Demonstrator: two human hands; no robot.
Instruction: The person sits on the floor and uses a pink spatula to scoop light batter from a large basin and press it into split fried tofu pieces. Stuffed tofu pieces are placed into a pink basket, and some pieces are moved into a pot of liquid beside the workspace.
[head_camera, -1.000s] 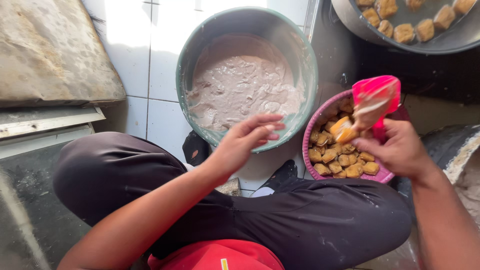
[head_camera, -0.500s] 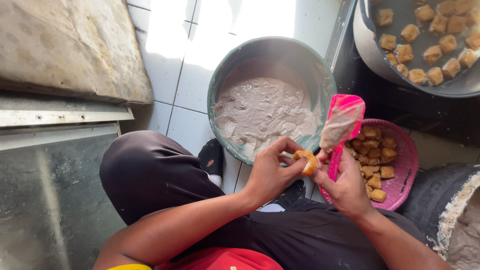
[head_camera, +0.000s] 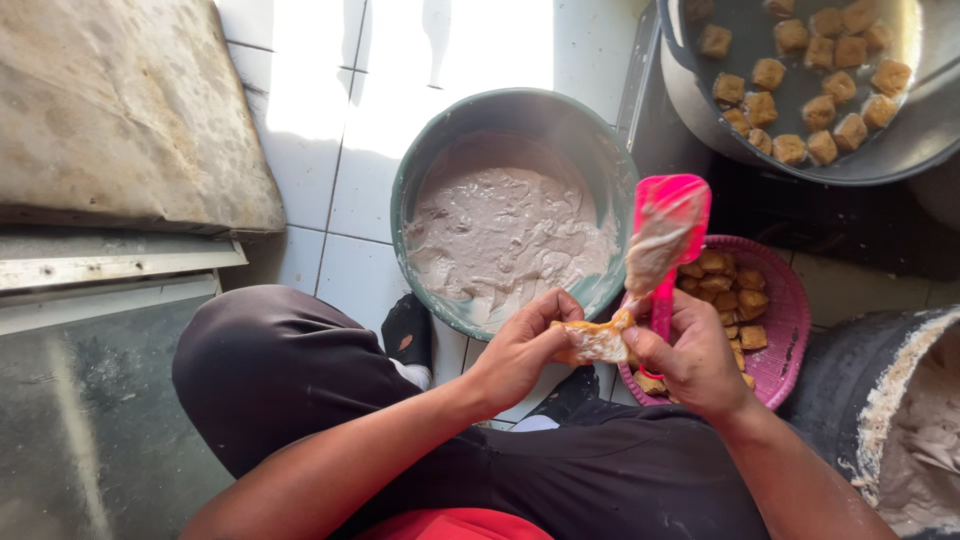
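I see my left hand (head_camera: 520, 350) pinching a golden fried tofu piece (head_camera: 597, 340) | right hand (head_camera: 690, 350) gripping it plus a pink batter-smeared plastic spatula (head_camera: 665, 235) | tofu held above green round batter bowl's (head_camera: 420, 190) near rim, beside pink woven basket (head_camera: 790, 310)

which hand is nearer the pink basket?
Right. The right hand sits over the rim of the pink basket, gripping a pink spatula. The left hand is further left, in front of the green bowl, pinching the tofu piece.

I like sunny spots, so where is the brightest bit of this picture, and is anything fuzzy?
Head view: sunlight glares white on the floor tiles above the green bowl; the dark pan rim shines too; the hands stay sharp, the left hand and right hand pinching a tofu piece.
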